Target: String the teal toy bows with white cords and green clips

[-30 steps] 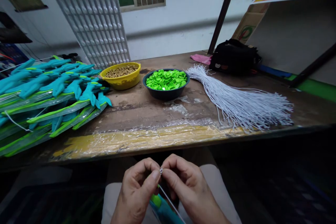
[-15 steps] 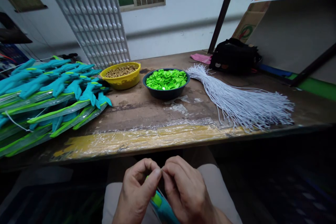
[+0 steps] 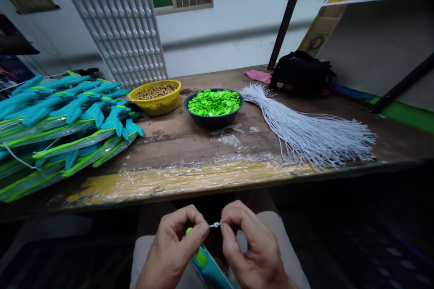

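Between my two hands a short stretch of white cord [image 3: 215, 225] shows, with a small knot in it. My left hand [image 3: 176, 244] pinches one side of the cord between thumb and forefinger. On the other side, my right hand [image 3: 249, 241] pinches the cord the same way. Below the hands, over my lap, lies a turquoise plastic piece with a bright green part [image 3: 208, 264]; its lower end runs out of view. Whether the left hand's other fingers also grip this piece is hidden.
On the table [image 3: 190, 153] stand a yellow bowl [image 3: 162, 106] of brass-coloured rings and a dark bowl [image 3: 215, 121] of green plastic pieces. A bundle of white cords [image 3: 308, 133] lies right. Turquoise-and-green plastic items [image 3: 68, 113] are piled left. A black bag [image 3: 301, 72] sits behind.
My right hand has moved right, away from the left. The cord and its knot now show between the fingertips, which were almost touching before.
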Available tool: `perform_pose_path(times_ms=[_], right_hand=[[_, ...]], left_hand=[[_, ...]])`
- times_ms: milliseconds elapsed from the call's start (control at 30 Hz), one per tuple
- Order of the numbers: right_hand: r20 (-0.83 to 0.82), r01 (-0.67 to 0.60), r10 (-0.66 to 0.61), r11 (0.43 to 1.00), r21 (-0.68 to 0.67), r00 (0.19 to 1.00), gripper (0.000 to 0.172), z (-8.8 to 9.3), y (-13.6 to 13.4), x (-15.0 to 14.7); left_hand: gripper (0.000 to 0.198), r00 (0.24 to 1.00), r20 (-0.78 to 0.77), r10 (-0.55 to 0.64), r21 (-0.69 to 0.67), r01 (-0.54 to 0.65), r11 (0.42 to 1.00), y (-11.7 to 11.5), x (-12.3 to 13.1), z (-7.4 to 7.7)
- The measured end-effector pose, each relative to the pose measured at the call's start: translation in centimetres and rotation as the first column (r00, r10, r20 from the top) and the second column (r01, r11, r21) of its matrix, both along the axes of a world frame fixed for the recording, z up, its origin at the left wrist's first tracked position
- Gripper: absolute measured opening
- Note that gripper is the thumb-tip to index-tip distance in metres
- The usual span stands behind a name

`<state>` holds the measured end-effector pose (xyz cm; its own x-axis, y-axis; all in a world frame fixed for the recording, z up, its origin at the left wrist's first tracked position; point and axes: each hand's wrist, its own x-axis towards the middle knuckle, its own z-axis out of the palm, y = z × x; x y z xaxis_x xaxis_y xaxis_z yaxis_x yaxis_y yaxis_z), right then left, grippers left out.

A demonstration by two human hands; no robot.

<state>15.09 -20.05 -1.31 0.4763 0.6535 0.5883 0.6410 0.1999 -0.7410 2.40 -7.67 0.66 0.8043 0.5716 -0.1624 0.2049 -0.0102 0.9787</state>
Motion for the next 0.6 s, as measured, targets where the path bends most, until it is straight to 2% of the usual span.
perform_pose_path(times_ms=[133,367,500,600], right_hand=[[-0.045,0.004,-0.005,1.000,-0.031,0.999,0.015,0.0,-0.6,0.2],[0.059,-0.038,0.039,0.999,-0.013,0.998,0.018,0.1,0.0,0.1],[0.259,-0.064,0.052,0.997,0.037,0.964,0.017,-0.2,0.9,0.7],[0.468,-0.017,-0.037,0.994,0.110,0.883,0.020,-0.4,1.6,1.4]], left_hand=[[0.035,0.999,-0.025,0.027,0.004,-0.027,1.000,-0.4,0.2,0.4],[0.025,1.000,0.007,0.015,-0.024,-0.015,1.000,-0.6,0.4,0.4],[0.020,0.998,-0.063,0.015,0.057,-0.012,0.998,-0.3,0.5,-0.3],[0.025,1.000,-0.016,-0.015,0.061,0.016,0.998,-0.2,0.6,-0.5]])
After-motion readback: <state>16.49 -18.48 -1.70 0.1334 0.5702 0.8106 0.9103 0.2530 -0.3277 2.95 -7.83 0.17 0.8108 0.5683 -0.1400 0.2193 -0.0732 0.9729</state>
